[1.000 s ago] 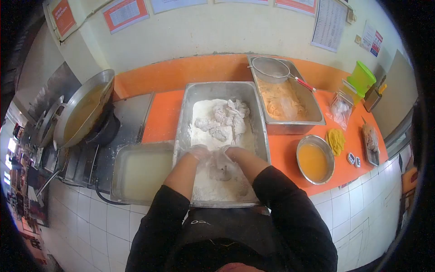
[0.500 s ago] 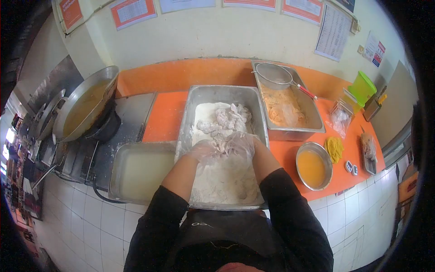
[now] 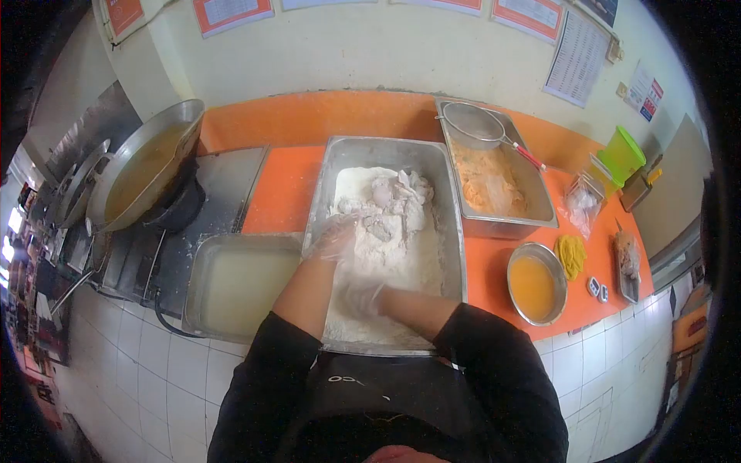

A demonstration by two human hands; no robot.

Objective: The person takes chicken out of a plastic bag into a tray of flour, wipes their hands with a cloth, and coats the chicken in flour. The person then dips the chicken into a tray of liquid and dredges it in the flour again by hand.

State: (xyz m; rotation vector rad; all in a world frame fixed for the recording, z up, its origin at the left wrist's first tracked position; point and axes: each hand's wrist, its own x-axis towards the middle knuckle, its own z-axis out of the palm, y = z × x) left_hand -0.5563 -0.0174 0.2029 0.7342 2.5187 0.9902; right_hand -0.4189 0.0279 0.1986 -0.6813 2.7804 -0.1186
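Where white powder [image 3: 413, 266] lines the metal pan [image 3: 386, 152], coated pieces [image 3: 403, 191] lie heaped

The coated pieces rest on the powder in the pan's far half. The left hand [image 3: 337, 235], in a clear glove, is beside the nearest ones. The right hand [image 3: 363, 299], blurred, is at the powder nearer the person. The hands are apart; whether either grips anything cannot be told. Left of the pan sits a tray [image 3: 197, 287] of cloudy liquid [image 3: 251, 282]; at right, a bowl [image 3: 532, 249] of orange liquid [image 3: 534, 289].
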